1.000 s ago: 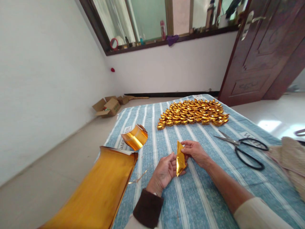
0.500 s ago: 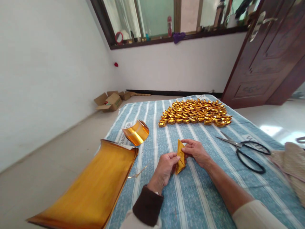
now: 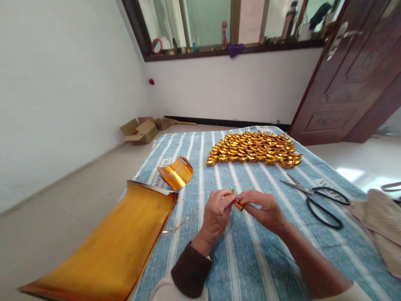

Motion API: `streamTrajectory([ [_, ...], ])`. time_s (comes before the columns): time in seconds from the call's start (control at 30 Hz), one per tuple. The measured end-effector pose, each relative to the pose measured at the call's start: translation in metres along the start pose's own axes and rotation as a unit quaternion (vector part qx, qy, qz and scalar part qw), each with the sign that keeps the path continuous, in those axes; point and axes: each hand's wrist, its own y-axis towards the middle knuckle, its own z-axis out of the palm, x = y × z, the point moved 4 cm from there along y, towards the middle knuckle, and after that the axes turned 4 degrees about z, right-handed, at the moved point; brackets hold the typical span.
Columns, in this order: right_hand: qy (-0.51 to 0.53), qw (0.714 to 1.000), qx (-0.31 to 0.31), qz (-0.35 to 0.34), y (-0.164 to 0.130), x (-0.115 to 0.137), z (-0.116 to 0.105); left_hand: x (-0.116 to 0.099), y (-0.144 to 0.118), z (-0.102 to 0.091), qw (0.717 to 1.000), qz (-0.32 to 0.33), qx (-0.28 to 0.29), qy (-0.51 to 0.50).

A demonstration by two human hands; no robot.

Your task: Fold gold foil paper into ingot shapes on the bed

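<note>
Over the striped blue cloth, a small folded piece of gold foil paper [image 3: 239, 206] is pinched between both hands. My left hand [image 3: 218, 213] grips its left end with thumb and fingers. My right hand [image 3: 263, 207] pinches the other end, and the fingers hide much of the paper. Beyond them, rows of folded gold paper ingots [image 3: 253, 148] stand packed together. To the left lies a stack of gold foil sheets [image 3: 103, 246], with a smaller curled pile of gold foil [image 3: 177, 172] behind it. Black-handled scissors [image 3: 316, 196] lie half open on the right.
The striped cloth [image 3: 200, 167] covers the table. Thin gold scraps [image 3: 177, 225] lie near the sheet stack. A beige fabric piece [image 3: 380, 225] rests at the right edge. An open cardboard box [image 3: 140, 130] is on the floor by the wall; a brown door [image 3: 347, 79] stands at right.
The folded paper was held upright and long; now it is turned, more compact and mostly covered by the fingers. Both hands have come closer together.
</note>
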Motion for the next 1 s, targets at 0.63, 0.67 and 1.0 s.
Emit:
streamTrajectory([
  [0.63,-0.251,0.95,0.109,-0.149,-0.056,0.009,0.019,0.009,-0.015,0.018,0.985,0.021,0.16,-0.053],
  [0.67,-0.251,0.951,0.108,-0.144,-0.055,0.008,0.019,0.009,-0.015,0.018,0.985,0.021,0.162,-0.054],
  [1.0,-0.268,0.949,0.116,-0.121,-0.057,0.004,0.017,0.009,-0.015,0.021,0.984,0.035,0.169,-0.043],
])
